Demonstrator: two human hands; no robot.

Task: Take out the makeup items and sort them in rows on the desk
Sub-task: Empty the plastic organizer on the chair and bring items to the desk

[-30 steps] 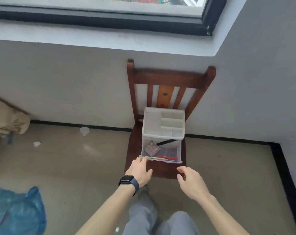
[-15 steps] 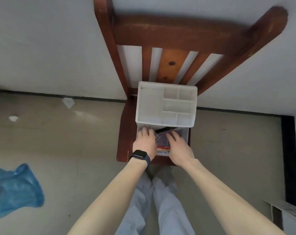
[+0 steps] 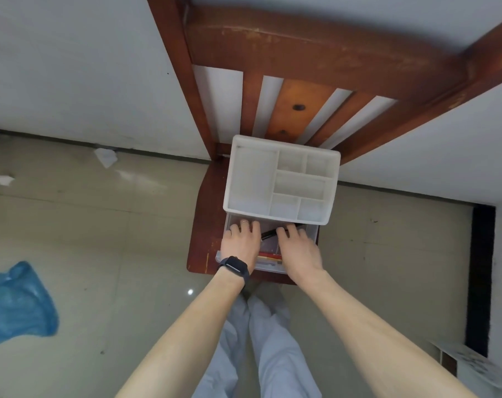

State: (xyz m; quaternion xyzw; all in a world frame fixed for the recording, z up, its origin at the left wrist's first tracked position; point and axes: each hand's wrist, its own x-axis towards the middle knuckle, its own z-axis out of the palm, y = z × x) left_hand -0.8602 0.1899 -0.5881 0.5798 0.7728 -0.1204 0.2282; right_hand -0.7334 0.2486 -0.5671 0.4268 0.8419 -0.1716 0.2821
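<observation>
A white plastic organizer with empty top compartments stands on a wooden chair seat. Its clear lower drawer is pulled out toward me. Both of my hands reach into the drawer with their fingers stretched forward. My left hand, with a black watch on the wrist, covers the drawer's left side. My right hand lies over the right side. A thin black pencil-like item shows between the hands, its end under my right fingers. Red and pale sticks lie at the drawer's front. The other contents are hidden.
The chair's backrest leans against a grey wall. A blue plastic bag lies on the tiled floor at the left, with paper scraps near the skirting. A white box sits at the lower right. My legs are below the seat.
I have moved closer to the chair. Both hands went from in front of the drawer into it, and now reach slightly deeper, covering the palette seen earlier.
</observation>
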